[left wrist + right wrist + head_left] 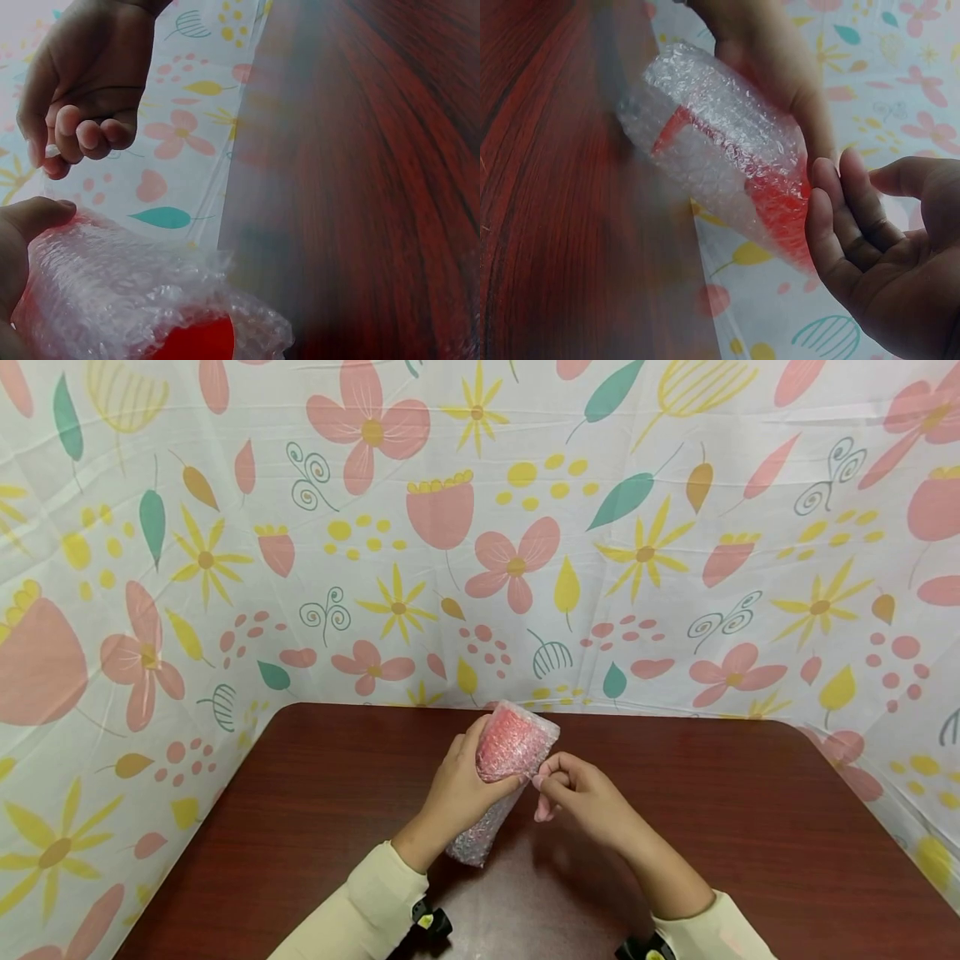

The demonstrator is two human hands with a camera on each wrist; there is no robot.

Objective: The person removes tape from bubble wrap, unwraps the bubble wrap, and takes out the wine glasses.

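Observation:
A red object [504, 743] is wrapped in clear bubble wrap [480, 839], held tilted above the table; its kind cannot be told through the wrap. My left hand [459, 787] grips the bundle around its middle, with the thumb lying across the near face. At the bundle's right edge, my right hand [581, 789] pinches a small clear strip [52, 151] between thumb and index finger, its other fingers curled. Through the wrap in the right wrist view, a thin red part [671, 129] shows, apart from the larger red area [780, 206].
A dark reddish-brown wooden table [337, 760] with rounded far corners lies beneath both hands. Behind it and along its sides hangs a white cloth [525, 635] printed with flowers and leaves. Black straps [432, 920] sit at the sleeve cuffs.

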